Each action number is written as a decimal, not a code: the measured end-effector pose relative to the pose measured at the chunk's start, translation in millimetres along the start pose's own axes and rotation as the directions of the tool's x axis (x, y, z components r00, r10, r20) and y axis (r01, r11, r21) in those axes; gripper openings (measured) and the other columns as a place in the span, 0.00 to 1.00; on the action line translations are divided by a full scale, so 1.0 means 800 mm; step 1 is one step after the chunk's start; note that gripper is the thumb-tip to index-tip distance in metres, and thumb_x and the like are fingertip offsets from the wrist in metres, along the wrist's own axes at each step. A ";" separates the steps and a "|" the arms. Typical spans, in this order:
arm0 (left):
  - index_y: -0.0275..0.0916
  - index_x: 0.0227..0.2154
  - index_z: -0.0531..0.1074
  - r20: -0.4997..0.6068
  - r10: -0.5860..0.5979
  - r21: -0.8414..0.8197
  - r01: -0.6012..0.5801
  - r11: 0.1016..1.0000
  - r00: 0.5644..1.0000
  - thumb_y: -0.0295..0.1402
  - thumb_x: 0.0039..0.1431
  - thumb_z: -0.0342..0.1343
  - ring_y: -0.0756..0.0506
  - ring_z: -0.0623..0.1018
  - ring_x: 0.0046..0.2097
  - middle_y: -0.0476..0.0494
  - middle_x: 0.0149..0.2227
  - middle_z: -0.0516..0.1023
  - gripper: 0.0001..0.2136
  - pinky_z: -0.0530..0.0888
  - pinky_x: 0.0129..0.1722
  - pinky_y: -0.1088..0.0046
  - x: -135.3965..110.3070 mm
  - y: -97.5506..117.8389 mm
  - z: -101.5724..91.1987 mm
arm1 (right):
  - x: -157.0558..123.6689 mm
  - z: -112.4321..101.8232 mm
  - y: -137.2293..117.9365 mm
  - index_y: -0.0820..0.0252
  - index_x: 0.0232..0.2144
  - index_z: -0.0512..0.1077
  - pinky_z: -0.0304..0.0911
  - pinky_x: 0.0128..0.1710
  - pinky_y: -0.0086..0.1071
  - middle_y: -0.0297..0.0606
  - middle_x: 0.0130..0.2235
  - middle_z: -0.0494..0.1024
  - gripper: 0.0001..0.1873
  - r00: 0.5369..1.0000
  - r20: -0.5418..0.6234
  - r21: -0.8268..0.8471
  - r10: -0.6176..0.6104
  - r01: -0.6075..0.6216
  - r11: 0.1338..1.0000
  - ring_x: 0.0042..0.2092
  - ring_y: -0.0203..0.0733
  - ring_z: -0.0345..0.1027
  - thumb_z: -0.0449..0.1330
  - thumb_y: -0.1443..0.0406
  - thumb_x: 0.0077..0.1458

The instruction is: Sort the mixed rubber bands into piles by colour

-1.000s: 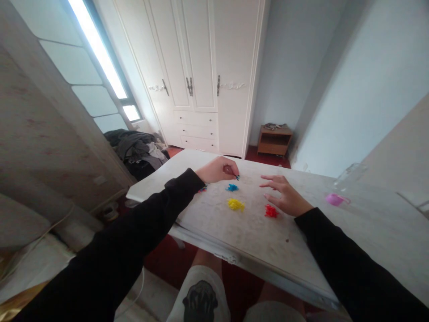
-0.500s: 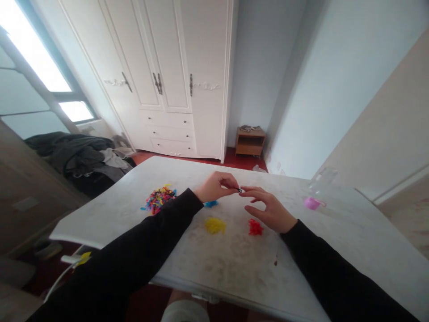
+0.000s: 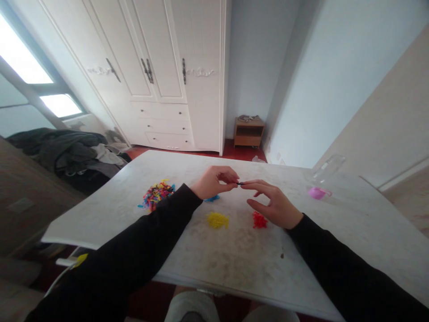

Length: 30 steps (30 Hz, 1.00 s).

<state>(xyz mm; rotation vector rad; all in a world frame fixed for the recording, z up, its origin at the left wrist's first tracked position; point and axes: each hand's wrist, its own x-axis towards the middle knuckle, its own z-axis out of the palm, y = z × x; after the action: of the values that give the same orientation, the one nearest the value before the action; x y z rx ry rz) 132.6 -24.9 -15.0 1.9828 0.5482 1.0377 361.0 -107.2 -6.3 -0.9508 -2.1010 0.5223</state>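
Observation:
My left hand reaches over the white table, thumb and fingers pinched on a small black piece. It is too small for me to tell its exact kind. From the other side my right hand brings its stretched fingertips up against the piece, its thumb held well apart. Below and between the hands lies a small pile of yellow pieces. Red pieces are heaped just under my right hand. A little blue pile is partly hidden by my left hand.
A mixed pile of colourful pieces lies beside my left sleeve. Towards the right stand a clear plastic bottle and a pink container. Past the table are a white wardrobe, a small wooden nightstand and heaped clothes.
The camera view has shifted slightly. My left hand keeps its pinch on the black piece, and my right fingertips stay up against it. The piles look the same.

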 end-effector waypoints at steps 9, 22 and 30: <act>0.34 0.35 0.76 0.058 -0.089 -0.053 0.092 0.994 0.994 0.33 0.51 0.69 0.46 0.84 0.36 0.40 0.34 0.84 0.11 0.80 0.40 0.70 0.001 0.007 -0.027 | 0.000 -0.003 -0.001 0.55 0.47 0.78 0.75 0.40 0.39 0.43 0.50 0.82 0.15 0.998 -0.064 -0.020 -0.007 0.005 1.000 0.49 0.47 0.76 0.61 0.68 0.58; 0.35 0.34 0.81 0.335 -0.201 0.384 0.062 0.921 0.920 0.28 0.46 0.66 0.56 0.67 0.21 0.46 0.29 0.83 0.10 0.63 0.22 0.80 -0.012 0.008 -0.073 | -0.001 0.000 0.002 0.55 0.43 0.78 0.75 0.39 0.39 0.42 0.47 0.82 0.12 0.998 -0.064 -0.064 0.005 -0.009 0.998 0.47 0.47 0.76 0.61 0.69 0.56; 0.35 0.36 0.81 0.279 -0.179 0.413 0.050 0.909 0.943 0.28 0.48 0.64 0.56 0.65 0.22 0.47 0.29 0.81 0.10 0.63 0.22 0.80 -0.013 0.015 -0.061 | 0.000 0.002 0.001 0.56 0.43 0.79 0.74 0.40 0.40 0.42 0.48 0.83 0.12 0.999 -0.038 -0.074 0.008 -0.011 0.997 0.47 0.47 0.76 0.61 0.69 0.56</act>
<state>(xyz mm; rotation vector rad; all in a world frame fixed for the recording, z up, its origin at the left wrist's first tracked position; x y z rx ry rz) 86.5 -15.9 6.1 2.3831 0.7377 0.5452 360.3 -107.0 -7.8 -1.0049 -2.0956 0.4309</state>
